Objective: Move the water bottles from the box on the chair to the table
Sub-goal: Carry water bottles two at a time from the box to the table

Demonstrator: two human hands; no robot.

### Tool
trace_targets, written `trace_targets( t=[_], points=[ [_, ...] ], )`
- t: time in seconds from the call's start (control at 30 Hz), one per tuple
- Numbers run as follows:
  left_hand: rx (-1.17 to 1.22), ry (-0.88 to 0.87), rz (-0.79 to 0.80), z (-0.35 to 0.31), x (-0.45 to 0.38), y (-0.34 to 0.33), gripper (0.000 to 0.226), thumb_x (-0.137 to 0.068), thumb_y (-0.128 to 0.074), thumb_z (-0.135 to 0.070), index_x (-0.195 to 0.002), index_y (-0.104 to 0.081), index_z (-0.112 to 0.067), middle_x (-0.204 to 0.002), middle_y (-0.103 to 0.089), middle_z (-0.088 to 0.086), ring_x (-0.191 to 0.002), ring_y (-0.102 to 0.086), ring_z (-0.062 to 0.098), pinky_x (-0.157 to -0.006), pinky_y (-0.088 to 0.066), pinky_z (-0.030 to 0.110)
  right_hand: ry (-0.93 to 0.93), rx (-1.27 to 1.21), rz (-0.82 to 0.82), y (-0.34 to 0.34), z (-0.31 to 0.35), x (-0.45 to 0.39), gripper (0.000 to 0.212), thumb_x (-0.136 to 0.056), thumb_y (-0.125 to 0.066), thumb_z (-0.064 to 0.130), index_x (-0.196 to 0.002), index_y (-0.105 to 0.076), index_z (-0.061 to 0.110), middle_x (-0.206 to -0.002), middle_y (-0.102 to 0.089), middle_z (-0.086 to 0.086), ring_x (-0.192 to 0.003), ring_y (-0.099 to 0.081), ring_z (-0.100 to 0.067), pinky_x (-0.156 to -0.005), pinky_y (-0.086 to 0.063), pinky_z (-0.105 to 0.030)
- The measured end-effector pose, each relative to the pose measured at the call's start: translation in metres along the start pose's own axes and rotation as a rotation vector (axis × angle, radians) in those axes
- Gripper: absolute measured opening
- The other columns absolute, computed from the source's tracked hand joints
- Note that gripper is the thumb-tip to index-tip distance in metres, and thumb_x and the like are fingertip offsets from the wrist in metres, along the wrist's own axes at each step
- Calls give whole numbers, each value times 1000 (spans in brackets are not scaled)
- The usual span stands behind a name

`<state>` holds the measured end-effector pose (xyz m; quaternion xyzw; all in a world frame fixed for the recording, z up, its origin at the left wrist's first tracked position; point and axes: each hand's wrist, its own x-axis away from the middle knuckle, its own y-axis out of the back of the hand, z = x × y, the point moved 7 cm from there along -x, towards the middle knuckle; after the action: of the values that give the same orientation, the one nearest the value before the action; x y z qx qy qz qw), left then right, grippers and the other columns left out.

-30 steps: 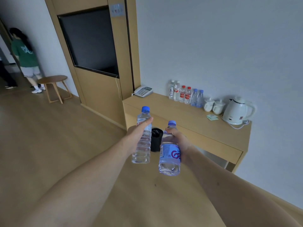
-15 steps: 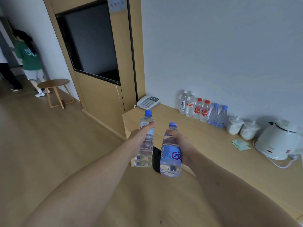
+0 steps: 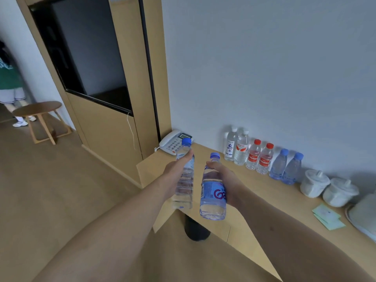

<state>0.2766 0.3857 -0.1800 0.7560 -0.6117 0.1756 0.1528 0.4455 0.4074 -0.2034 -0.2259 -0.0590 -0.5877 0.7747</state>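
My left hand (image 3: 175, 169) grips a clear water bottle with a blue cap (image 3: 184, 188), held upright over the near left corner of the wooden table (image 3: 254, 200). My right hand (image 3: 225, 180) grips a second bottle with a blue label (image 3: 212, 198), just right of the first and above the table's front edge. Along the wall on the table stands a row of several bottles (image 3: 262, 157): clear ones with white caps, red-capped ones, blue-capped ones. The box and the chair are out of view.
A white telephone (image 3: 175, 142) sits at the table's left end. Two white lidded cups (image 3: 327, 187), green paper packets (image 3: 327, 217) and a white kettle (image 3: 364, 214) occupy the right part. A black bin (image 3: 196, 228) stands under the table. A round stool (image 3: 38, 117) and a person (image 3: 9, 82) are far left.
I have come closer to the table; both hands with their bottles now hang over its near left corner, and the row of bottles looks larger and nearer.
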Motion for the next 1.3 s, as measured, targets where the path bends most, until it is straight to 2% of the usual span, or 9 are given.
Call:
trace_targets(
  t=[0.07, 0.17, 0.27, 0.43, 0.63, 0.77, 1.03, 1.17, 1.3],
  points=[
    [0, 6, 35, -11, -38, 1, 75, -64, -70, -87, -109, -61, -27, -81, -72, -6, -69, -70, 13, -53, -51, 28, 9, -29, -18, 0, 6, -29, 36, -84, -78, 36, -104, -63, 10, -93, -70, -15, -64, -66, -25, -61, -60, -35],
    [10, -21, 87, -35, -94, 2, 55, -73, -69, -81, -94, -60, -32, -47, -65, -15, -39, -63, 1, -33, -44, 17, 31, -48, -90, -1, 20, -72, 35, -84, -78, 34, -104, -63, 10, -97, -71, -17, -71, -67, -30, -68, -59, -39],
    [-63, -18, 223, -66, -161, -1, 53, -76, -71, -75, -98, -68, -28, -68, -77, -5, -59, -75, 13, -45, -53, 22, 67, -111, -198, -4, 37, -126, 38, -86, -76, 35, -109, -62, 9, -105, -72, -20, -86, -64, -36, -76, -59, -42],
    [-180, -35, 336, -90, -213, -16, 70, -78, -71, -75, -119, -69, -19, -115, -75, 15, -107, -72, 35, -99, -56, 54, 40, -133, -259, -5, 49, -161, 36, -88, -74, 37, -108, -60, 10, -113, -74, -23, -76, -69, -31, -68, -61, -38],
    [-248, -28, 419, -114, -271, -40, 75, -77, -69, -77, -129, -53, -26, -117, -64, 3, -106, -64, 24, -81, -54, 44, 55, -158, -394, 12, 65, -198, 44, -86, -76, 40, -113, -60, 9, -106, -76, -19, -73, -71, -30, -67, -62, -38],
    [-222, -53, 469, -115, -302, -59, 67, -78, -76, -67, -127, -54, -27, -121, -67, 3, -110, -67, 26, -100, -52, 52, 50, -142, -453, 31, 70, -213, 50, -85, -77, 42, -118, -60, 8, -103, -77, -17, -70, -72, -27, -64, -62, -36],
    [-287, -126, 493, -117, -353, -106, 49, -83, -86, -21, -124, -59, -23, -122, -69, 5, -112, -66, 26, -101, -51, 48, 76, -165, -495, 80, 82, -248, 44, -86, -77, 37, -117, -63, 8, -93, -79, -13, -65, -74, -25, -58, -59, -33],
    [-354, -169, 439, -112, -377, -127, 52, -83, -83, -11, -128, -60, -23, -118, -69, 4, -109, -65, 26, -86, -55, 40, 60, -141, -486, 108, 85, -262, 52, -82, -81, 38, -120, -63, 6, -96, -79, -14, -73, -75, -26, -63, -59, -35],
    [-367, -166, 408, -100, -400, -145, 47, -83, -82, -8, -125, -65, -22, -118, -71, 3, -112, -66, 26, -101, -55, 46, 65, -150, -458, 131, 84, -272, 44, -83, -82, 33, -113, -65, 6, -88, -78, -11, -76, -77, -27, -63, -59, -32]
  ],
)
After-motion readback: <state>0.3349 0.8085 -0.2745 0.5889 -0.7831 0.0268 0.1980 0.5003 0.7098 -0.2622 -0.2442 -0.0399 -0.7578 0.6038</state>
